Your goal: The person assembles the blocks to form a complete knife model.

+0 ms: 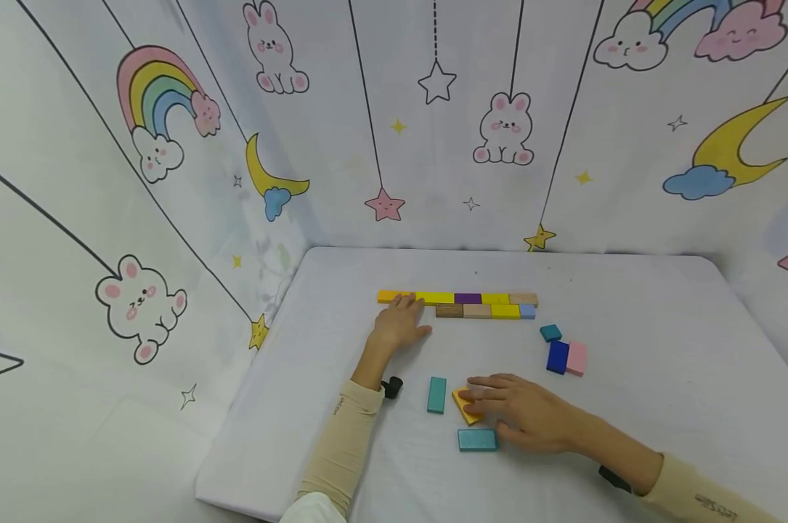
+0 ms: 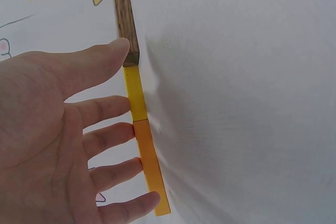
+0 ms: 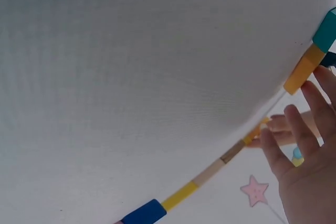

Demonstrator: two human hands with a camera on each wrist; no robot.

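Note:
Two rows of flat wooden blocks lie end to end at the back. The rear row has an orange block (image 1: 386,296), a yellow block (image 1: 438,298), a purple block (image 1: 468,298), another yellow and a tan. The front row starts with a brown block (image 1: 449,311). My left hand (image 1: 399,324) rests at the rear row's left end, straight fingertips touching the orange and yellow blocks. Nearer me, my right hand (image 1: 537,415) lies over a loose orange-yellow block (image 1: 461,402), its extended fingertips touching it and covering part of it.
Beside the right hand lie two teal blocks, one upright teal block (image 1: 436,395) and one crosswise teal block (image 1: 476,440). Right of the rows are a small teal block (image 1: 550,333), a dark blue block (image 1: 558,357) and a pink block (image 1: 576,359). White cloth (image 1: 668,407) covers the table.

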